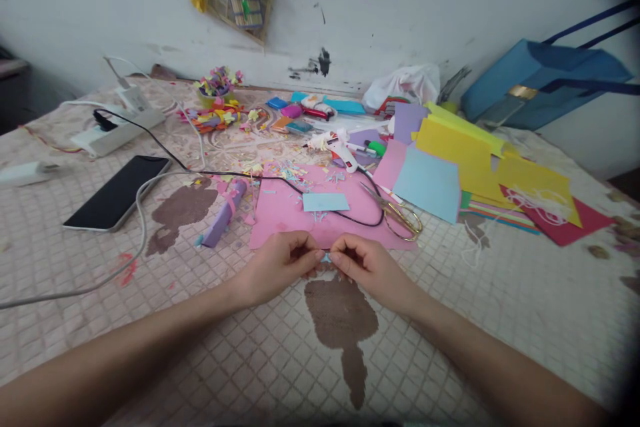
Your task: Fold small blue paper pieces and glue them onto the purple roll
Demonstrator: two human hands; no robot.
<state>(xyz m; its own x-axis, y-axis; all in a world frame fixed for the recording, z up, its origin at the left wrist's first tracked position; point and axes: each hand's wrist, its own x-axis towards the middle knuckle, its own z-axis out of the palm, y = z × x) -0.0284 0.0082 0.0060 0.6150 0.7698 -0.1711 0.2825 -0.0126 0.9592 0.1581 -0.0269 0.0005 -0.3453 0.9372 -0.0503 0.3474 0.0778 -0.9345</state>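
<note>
In the head view, we judge the work to be partway along. Cutting looks at least begun: coloured paper scraps [285, 170] are strewn over the pink sheet [273, 220], and the scissors [393, 209] lie on its right part, untouched. A small blue piece [327, 257] is being worked with the fingers and is not yet set down. A pale blue paper rectangle [326, 202] lies flat on the pink sheet, beyond our hands, and seems to be stock left over. Small paper shapes [220, 78] fill a pot at the back, which we take for work already done. The glue gun [343, 148] rests behind the scissors, with neither hand on it.

Our left hand [281, 260] pinches the left side of the small blue piece between thumb and fingers; our right hand [373, 268] pinches its right side in the same way. The piece sits between the two sets of fingertips, touching both, just on our side of the pink sheet's near edge and over the bench [200, 347]. Our fingers cover most of it, so we cannot tell its full shape or whether it is folded.
</note>
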